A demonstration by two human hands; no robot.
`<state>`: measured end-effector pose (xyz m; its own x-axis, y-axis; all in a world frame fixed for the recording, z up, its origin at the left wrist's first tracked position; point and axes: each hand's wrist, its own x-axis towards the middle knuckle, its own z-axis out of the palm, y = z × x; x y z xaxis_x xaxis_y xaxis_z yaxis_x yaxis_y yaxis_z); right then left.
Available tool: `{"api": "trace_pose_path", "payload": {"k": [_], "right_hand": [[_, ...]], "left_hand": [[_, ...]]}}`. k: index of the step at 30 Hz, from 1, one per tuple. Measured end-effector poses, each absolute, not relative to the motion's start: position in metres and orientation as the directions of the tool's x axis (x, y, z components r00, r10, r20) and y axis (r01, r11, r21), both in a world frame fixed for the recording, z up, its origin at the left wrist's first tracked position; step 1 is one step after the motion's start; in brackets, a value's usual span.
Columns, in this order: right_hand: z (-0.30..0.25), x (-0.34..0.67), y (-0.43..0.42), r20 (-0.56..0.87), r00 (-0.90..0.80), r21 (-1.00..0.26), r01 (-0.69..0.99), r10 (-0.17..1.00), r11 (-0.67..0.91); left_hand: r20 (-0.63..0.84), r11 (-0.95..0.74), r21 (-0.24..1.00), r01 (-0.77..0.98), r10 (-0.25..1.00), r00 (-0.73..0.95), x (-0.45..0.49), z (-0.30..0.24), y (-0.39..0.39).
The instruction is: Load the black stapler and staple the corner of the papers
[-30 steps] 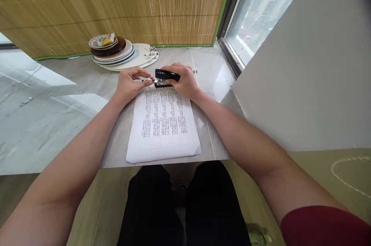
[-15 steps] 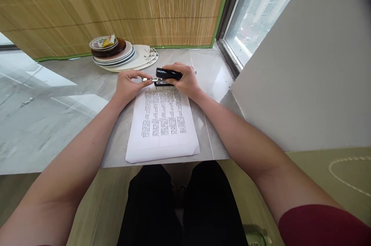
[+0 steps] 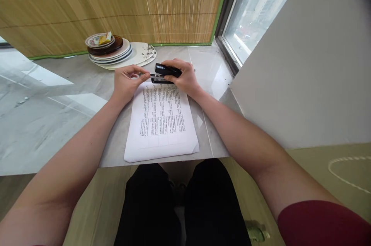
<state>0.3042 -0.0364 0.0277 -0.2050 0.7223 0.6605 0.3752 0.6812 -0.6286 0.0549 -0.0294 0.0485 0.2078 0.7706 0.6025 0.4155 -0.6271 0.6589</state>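
My right hand (image 3: 181, 75) is closed round a black stapler (image 3: 167, 70) at the far edge of the printed paper. The stapler's jaws are apart, and its black top arm is raised over the metal rail. From the left my left hand (image 3: 129, 80) pinches a thin metal piece (image 3: 152, 76) at the stapler's front end between thumb and index finger. Whether that piece is part of the rail or a loose strip, I cannot tell. The printed paper (image 3: 162, 122) lies flat beneath, several sheets perhaps, one near corner slightly curled.
A stack of plates (image 3: 108, 50) with a yellow-and-white item (image 3: 105, 38) on top stands at the back left of the grey marble counter (image 3: 72, 110). A bamboo blind (image 3: 116, 2) hangs behind. A window (image 3: 252, 17) and a pale wall (image 3: 304, 64) border the right.
The metal piece sticks out less from the stapler's front, and my left fingers have shifted slightly along it. My right hand keeps hold of the stapler. The whole view has shifted slightly.
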Motion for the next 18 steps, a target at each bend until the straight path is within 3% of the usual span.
{"api": "trace_pose_path", "payload": {"k": [18], "right_hand": [[0.0282, 0.3084, -0.0349, 0.623, -0.225, -0.654, 0.376, 0.749, 0.657]], "left_hand": [[0.623, -0.667, 0.563, 0.488, 0.730, 0.279, 0.0525, 0.0523, -0.0308]]}}
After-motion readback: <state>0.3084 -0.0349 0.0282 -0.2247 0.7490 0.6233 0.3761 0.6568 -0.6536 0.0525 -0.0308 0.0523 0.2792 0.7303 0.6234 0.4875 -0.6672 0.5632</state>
